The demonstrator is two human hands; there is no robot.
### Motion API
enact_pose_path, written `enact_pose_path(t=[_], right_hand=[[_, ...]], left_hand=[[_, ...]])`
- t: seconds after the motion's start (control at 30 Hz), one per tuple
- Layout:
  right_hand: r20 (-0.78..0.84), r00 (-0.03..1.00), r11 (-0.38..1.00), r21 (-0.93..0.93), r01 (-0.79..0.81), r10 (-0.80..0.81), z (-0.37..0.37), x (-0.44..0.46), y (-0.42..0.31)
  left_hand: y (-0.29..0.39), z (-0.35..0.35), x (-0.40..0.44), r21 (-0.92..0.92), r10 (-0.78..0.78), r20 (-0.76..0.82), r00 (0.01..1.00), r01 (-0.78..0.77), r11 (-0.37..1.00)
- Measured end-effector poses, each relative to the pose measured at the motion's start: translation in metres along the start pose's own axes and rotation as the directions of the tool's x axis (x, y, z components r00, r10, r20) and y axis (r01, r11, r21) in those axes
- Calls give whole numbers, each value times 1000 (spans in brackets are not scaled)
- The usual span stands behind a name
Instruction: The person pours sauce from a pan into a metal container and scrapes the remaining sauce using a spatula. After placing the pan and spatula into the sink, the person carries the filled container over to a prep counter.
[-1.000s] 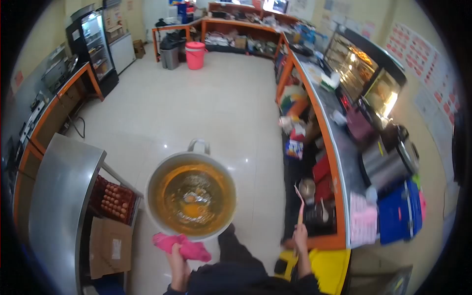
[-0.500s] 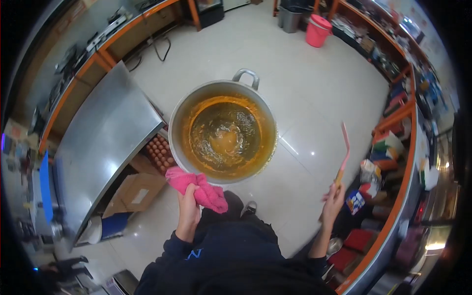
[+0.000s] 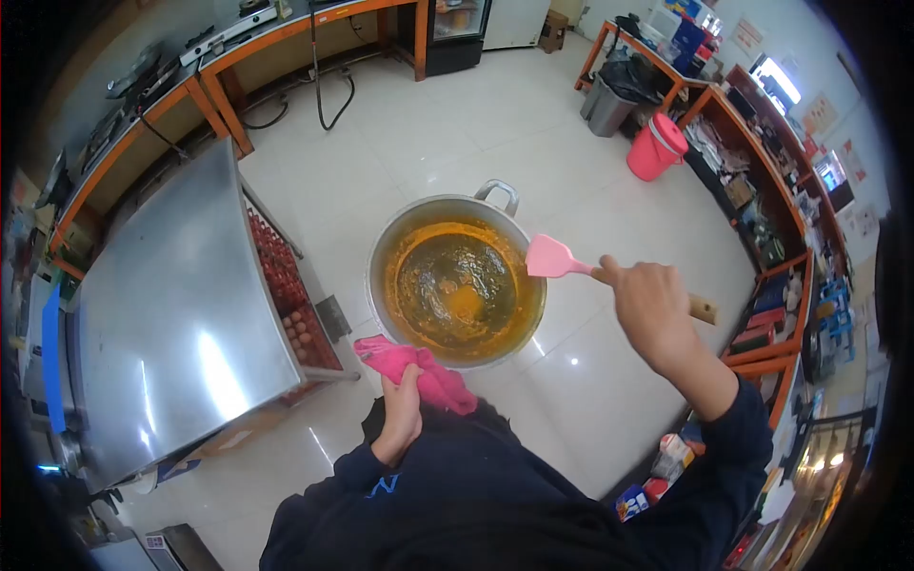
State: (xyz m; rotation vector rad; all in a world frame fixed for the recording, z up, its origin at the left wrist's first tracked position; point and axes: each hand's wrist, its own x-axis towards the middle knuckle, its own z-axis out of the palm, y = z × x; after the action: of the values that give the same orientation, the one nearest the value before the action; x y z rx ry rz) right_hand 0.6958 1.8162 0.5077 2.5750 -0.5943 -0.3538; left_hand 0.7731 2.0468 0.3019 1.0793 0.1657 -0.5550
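Observation:
A large metal pot [image 3: 392,214] stands in front of me, holding a thin oily liquid with an orange ring of residue around it. My left hand [image 3: 400,411] grips a pink cloth [image 3: 433,379] at the near rim of the pot. Whether the cloth clasps a handle beneath it I cannot tell. My right hand [image 3: 652,309] is closed around the wooden handle of a pink spatula [image 3: 554,257]. The spatula's flat blade is at the pot's right rim, above the floor side; its handle end sticks out past my hand.
A steel table [image 3: 171,314] is on the left, with trays of eggs [image 3: 300,333] beneath it. A pink lidded bucket [image 3: 657,147] and a grey bin [image 3: 609,107] stand at the back right. Loaded shelves [image 3: 762,314] line the right side. Hoses hang at the back left.
My right hand has swung up and inward, turning the spatula from upright at the right to pointing left at the pot. The view has shifted; the left hand still grips the cloth.

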Motion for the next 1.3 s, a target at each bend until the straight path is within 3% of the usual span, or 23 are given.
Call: enact_pose_path(t=[0.2, 0.3, 0.47, 0.67, 0.8, 0.9, 1.0, 1.1, 1.2, 1.3], right_hand=[[-48, 999, 964, -265, -1, -12, 37, 137, -6], [-135, 991, 972, -234, -18, -14, 54, 210, -4], [-278, 953, 991, -87, 102, -122, 47, 357, 4], [-387, 880, 960, -70, 270, -276, -4, 486, 54], [-418, 870, 963, -57, 262, -262, -25, 548, 54], [-439, 819, 913, -4, 409, -369, -31, 617, 11], [-578, 674, 849, -68, 523, -461, -53, 674, -22], [-551, 676, 837, -80, 542, -490, -103, 731, -20], [-557, 733, 907, -99, 409, -391, -154, 775, -13], [-595, 709, 910, -102, 402, -379, -169, 835, -38]], left_hand=[[3, 76, 79, -33, -37, 7, 999, 38, 999], [5, 110, 125, -68, 0, -15, 1000, -1, 998], [23, 163, 226, -40, -10, 2, 1000, 10, 999], [61, 199, 317, -107, 69, -179, 981, -89, 990], [95, 212, 369, -202, 48, -264, 963, -104, 974], [122, 215, 425, -158, 101, -243, 965, -142, 977], [151, 204, 483, -197, 81, -249, 965, -132, 971], [189, 184, 539, -189, 79, -241, 967, -126, 974], [236, 166, 583, -258, 72, -213, 974, -127, 958], [273, 158, 626, -225, 85, -184, 979, -126, 966]])
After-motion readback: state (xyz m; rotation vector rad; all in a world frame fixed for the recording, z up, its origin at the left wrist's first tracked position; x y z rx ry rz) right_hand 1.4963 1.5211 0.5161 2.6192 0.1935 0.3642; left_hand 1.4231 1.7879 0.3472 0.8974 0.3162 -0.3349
